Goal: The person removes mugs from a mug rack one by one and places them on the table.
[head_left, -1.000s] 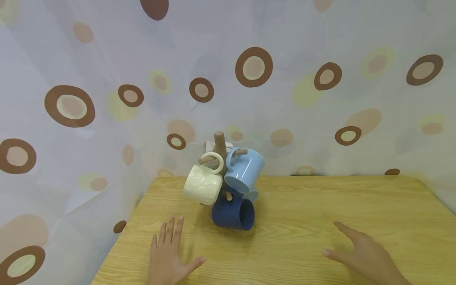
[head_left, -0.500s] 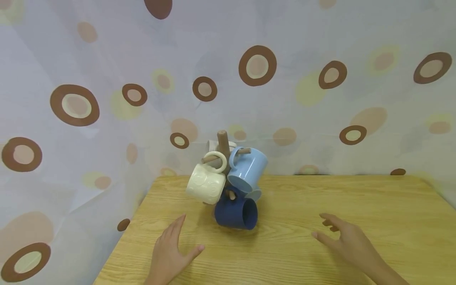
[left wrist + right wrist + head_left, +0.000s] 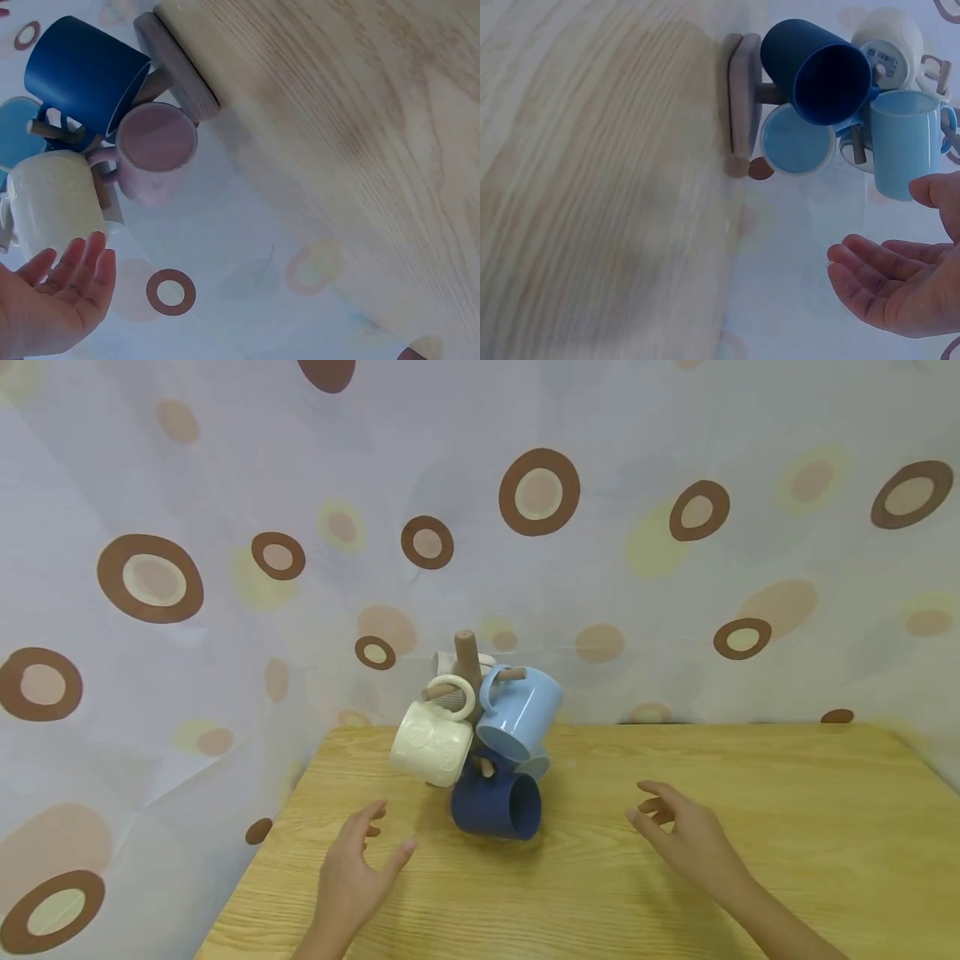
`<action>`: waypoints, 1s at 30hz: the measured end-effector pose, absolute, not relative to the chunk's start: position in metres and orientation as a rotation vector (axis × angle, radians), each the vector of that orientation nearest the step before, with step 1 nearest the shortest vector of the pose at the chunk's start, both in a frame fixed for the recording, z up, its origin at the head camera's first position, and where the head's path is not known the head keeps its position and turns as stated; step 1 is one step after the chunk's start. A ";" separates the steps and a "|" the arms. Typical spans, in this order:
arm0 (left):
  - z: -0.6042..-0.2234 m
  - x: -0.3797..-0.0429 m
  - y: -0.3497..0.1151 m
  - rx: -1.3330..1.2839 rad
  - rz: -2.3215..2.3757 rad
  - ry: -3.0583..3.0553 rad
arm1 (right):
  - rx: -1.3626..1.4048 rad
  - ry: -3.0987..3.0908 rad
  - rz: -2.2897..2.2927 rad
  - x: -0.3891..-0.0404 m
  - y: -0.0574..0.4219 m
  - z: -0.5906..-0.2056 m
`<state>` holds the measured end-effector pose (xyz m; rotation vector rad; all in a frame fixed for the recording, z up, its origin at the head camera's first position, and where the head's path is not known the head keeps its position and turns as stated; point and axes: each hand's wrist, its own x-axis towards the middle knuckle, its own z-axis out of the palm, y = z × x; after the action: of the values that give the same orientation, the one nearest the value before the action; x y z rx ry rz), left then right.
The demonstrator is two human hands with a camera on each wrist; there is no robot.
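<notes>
Above the table (image 3: 810, 810), mugs (image 3: 483, 806) hang beyond loose, empty left fingers (image 3: 365, 819) and right fingers (image 3: 667, 796).

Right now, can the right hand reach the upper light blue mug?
Probably yes: nothing shows between the right hand and the upper light blue mug, though the mug hangs on a peg.

text: none legible | white mug (image 3: 891, 45) base: print (image 3: 883, 58), unreadable

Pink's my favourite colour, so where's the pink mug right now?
In the left wrist view, the pink mug is left of the picture's centre, beside the dark blue mug and cream mug, near the wooden rack base.
</notes>
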<state>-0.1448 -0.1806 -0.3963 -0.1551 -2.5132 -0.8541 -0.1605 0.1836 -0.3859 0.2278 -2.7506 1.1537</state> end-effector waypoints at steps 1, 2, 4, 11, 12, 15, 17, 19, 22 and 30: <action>-0.395 -0.146 -0.181 -0.164 -0.863 -2.481 | 0.230 -2.737 1.168 -0.162 0.180 -0.385; -0.393 -0.147 -0.181 -0.175 -0.864 -2.455 | 0.234 -2.723 1.183 -0.164 0.177 -0.383; -0.390 -0.149 -0.181 -0.202 -0.861 -2.415 | 0.240 -2.701 1.208 -0.168 0.171 -0.381; -0.372 -0.162 -0.175 -0.264 -0.951 -2.306 | 0.293 -2.628 1.250 -0.183 0.155 -0.367; -0.369 -0.164 -0.173 -0.261 -0.969 -2.293 | 0.307 -2.610 1.261 -0.186 0.153 -0.365; -0.358 -0.169 -0.168 -0.250 -1.023 -2.246 | 0.358 -2.544 1.302 -0.197 0.147 -0.357; -0.352 -0.173 -0.164 -0.237 -1.054 -2.219 | 0.382 -2.510 1.338 -0.204 0.143 -0.351; -0.347 -0.177 -0.161 -0.229 -1.087 -2.194 | 0.401 -2.476 1.372 -0.211 0.139 -0.343; -0.340 -0.184 -0.154 -0.211 -1.131 -2.166 | 0.401 -2.432 1.443 -0.220 0.134 -0.330; -0.329 -0.198 -0.137 -0.158 -1.240 -2.155 | 0.261 -2.310 1.720 -0.243 0.113 -0.302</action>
<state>-0.1976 -0.1372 -0.3289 -0.1578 -2.1547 -1.2401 -0.2426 0.1126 -0.3024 0.2613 -2.3104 1.7196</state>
